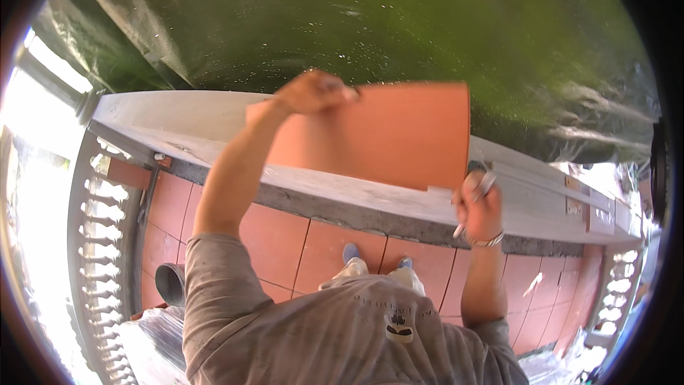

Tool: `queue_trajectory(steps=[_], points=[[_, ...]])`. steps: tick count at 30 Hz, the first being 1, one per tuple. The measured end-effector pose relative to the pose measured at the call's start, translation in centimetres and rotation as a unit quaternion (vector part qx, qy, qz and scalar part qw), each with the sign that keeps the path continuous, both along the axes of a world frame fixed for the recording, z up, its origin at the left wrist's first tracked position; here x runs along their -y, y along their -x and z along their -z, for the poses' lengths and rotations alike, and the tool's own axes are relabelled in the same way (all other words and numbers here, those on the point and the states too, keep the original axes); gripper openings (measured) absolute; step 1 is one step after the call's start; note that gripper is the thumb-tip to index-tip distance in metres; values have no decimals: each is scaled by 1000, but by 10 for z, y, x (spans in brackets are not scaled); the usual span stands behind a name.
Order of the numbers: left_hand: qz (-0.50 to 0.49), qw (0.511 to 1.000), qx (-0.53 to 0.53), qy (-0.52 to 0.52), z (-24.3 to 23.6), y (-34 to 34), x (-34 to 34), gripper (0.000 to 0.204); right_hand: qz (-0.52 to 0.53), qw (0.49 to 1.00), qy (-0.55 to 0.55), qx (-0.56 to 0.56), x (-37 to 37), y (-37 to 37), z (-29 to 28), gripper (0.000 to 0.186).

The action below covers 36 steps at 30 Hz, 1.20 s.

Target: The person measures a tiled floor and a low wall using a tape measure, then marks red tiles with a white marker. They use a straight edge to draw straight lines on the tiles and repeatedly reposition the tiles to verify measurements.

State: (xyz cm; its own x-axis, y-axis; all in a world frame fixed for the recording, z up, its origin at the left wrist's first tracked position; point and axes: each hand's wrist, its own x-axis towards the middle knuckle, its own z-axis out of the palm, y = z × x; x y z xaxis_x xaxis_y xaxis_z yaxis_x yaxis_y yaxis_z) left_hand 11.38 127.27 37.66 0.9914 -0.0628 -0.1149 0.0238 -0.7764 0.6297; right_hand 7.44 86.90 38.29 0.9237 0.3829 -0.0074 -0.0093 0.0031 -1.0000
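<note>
Fingers of the left hand (313, 93) pinch the top edge of a large flat terracotta-orange square tile (385, 135), held upright over the grey concrete ledge (320, 192). The right hand (479, 207), at the tile's lower right corner, is closed around a slim silvery tool (476, 199). A dark round pipe opening (169, 282) stands on the tiled floor's left edge; its contents cannot be seen.

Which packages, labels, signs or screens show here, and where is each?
Shirt emblem: small dark motif on the grey shirt front, bottom centre, roundish; detail too small to tell.
Wrapped bundle: clear shiny plastic wrapping, lower left on the tiled floor beside a dark pipe opening; contents not discernible.
No signs or screens visible. The orange tile, held by the left hand, shows no label.
</note>
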Motion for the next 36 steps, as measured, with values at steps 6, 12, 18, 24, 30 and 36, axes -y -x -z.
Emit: queue_trajectory(steps=[6, 12, 18, 24, 30, 36], points=[[-339, 846, 296, 286, -63, 58, -39, 58, 72, 993, -38, 85, 49, -18, -14, 29], [-327, 680, 261, 602, -4, 121, -25, 46, 102, 994, 26, -24, 95, -26, 35, 27], [-349, 568, 242, 705, 101, 147, 46, 33, 123, 927, 343, 86, 103, -73, 105, 49], [-459, 455, 201, 736, 139, 131, 87, 30, 77, 805, 584, 72, 89, -115, 136, 89], [-459, 452, 193, 740, 175, 114, 103, 29, 34, 782, 620, 56, 79, -130, 145, 94], [-414, 541, 153, 716, 221, 120, 72, 17, 34, 816, 574, 61, 80, -125, 152, 80]])
